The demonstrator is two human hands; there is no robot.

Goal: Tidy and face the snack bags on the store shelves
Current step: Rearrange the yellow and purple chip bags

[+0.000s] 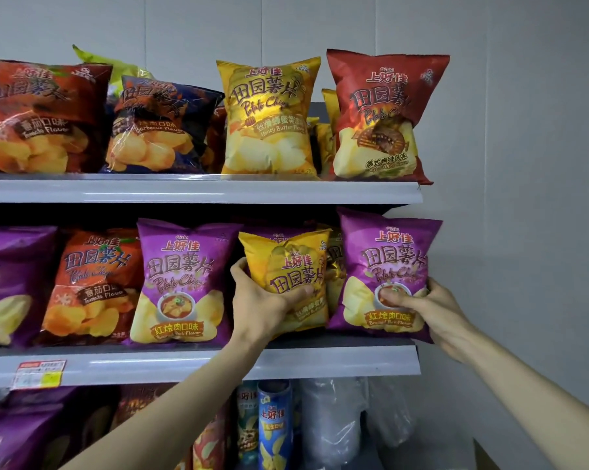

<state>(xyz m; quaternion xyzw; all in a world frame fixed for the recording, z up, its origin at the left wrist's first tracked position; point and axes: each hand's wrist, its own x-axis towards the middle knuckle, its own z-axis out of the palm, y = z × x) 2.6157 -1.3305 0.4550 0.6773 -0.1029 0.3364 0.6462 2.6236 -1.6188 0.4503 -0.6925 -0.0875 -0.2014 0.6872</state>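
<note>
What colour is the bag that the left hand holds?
The bag is yellow; the head view shows it best.

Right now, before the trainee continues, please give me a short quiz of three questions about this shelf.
1. True or false: the left hand grips a yellow bag on the middle shelf.
2. The right-end bag, held by the right hand, is: A green, B purple, C white?
3. Which flavour, in English, is printed on the top yellow bag?
Key: 1 true; 2 B; 3 Honey Butter.
</note>
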